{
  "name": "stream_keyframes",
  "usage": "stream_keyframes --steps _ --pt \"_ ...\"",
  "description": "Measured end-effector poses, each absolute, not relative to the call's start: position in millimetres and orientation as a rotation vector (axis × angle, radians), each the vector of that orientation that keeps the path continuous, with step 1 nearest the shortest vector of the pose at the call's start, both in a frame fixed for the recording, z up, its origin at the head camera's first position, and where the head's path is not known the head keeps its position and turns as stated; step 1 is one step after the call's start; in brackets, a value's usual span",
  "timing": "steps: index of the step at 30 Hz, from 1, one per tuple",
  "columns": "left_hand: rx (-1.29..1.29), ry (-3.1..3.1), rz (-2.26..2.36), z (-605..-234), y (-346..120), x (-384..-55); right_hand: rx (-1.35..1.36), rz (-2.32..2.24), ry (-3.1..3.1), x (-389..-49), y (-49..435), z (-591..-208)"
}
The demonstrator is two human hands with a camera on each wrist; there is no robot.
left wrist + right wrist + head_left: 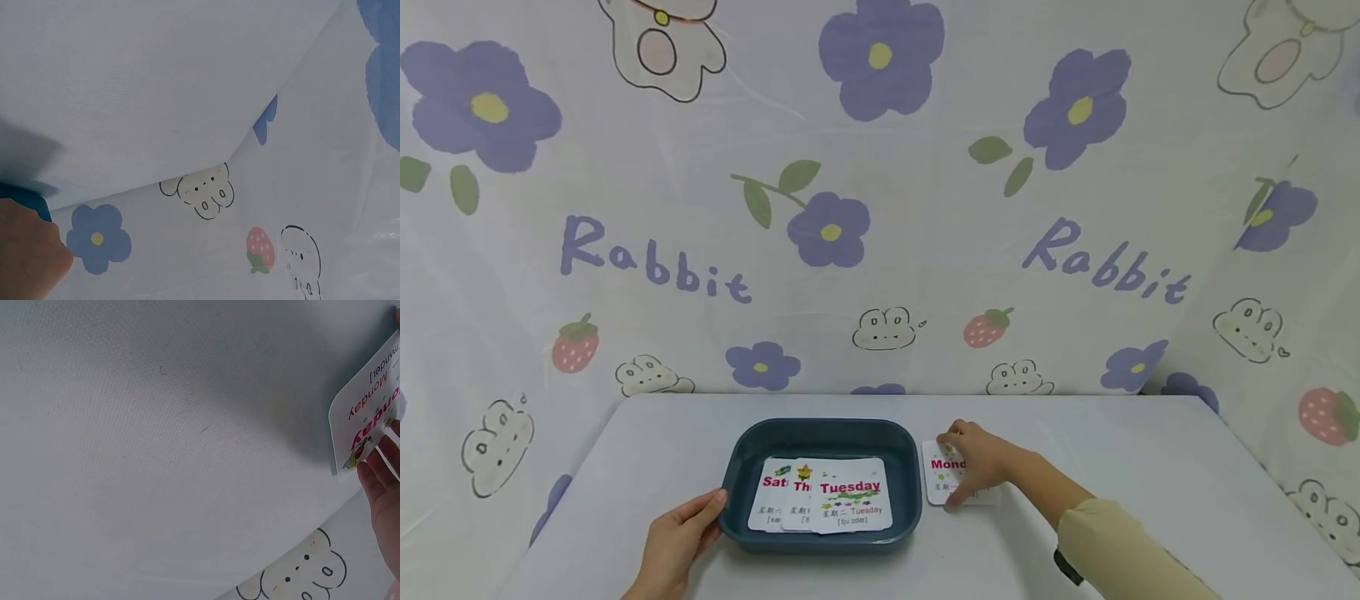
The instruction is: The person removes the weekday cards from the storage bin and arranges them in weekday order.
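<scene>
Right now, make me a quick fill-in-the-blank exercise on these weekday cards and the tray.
The topmost card in the dark teal tray reads ____.
The right hand grips a weekday card reading ____.
The hand gripping the tray is the person's ____ one.

Missing words: Tuesday; Monday; left.

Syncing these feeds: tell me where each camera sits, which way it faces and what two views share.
Head: worn on the head, facing forward and down at the tray and Monday card; left hand, right hand and right sleeve show.
Left wrist: worn there, facing tabletop and patterned cloth; left hand partly shows.
Right wrist: worn there, facing tabletop; right hand partly shows.
Head and right wrist share the Monday card.
</scene>
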State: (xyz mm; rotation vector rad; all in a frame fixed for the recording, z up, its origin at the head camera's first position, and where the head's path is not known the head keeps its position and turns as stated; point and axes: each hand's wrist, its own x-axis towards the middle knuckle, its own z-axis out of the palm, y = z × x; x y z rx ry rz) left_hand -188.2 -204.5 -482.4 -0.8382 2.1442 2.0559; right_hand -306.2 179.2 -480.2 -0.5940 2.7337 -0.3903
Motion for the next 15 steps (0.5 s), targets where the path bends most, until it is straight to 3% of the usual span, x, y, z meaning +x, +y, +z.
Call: stream_keyframes --steps 15 --pt "-0.85 2.152 2.072 -484.3 -202.8 -186.4 -0.566 -0.355 2.709 -306.5 178.0 -476.8"
